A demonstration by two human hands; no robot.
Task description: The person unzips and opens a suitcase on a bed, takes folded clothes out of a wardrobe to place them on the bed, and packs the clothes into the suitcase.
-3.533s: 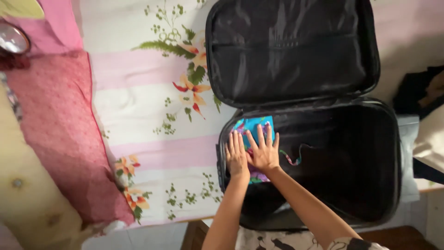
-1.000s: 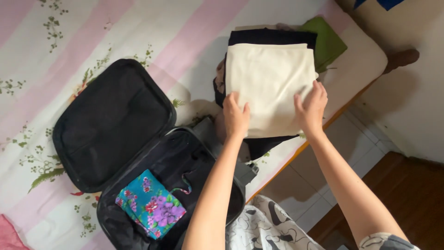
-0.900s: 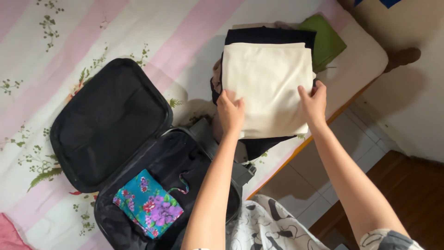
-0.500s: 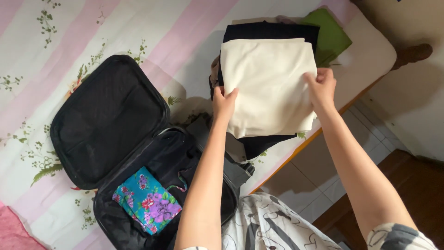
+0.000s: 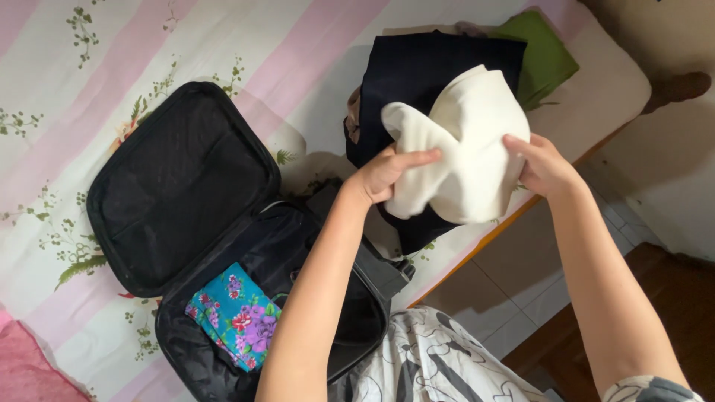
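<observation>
Cream garment (image 5: 465,149) (crumpled, no clear long axis), left hand (image 5: 383,173) and right hand (image 5: 544,165) fingers gripping its sides.

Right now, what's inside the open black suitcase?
The open black suitcase holds one folded turquoise floral cloth near its left wall. The left forearm covers the right part of the compartment, so anything there is hidden.

I hold a cream folded cloth (image 5: 465,149) lifted off the pile, my left hand (image 5: 387,173) gripping its near edge and my right hand (image 5: 544,165) its far side. It sags, bunched and rumpled, above the dark folded garment (image 5: 417,74).
</observation>
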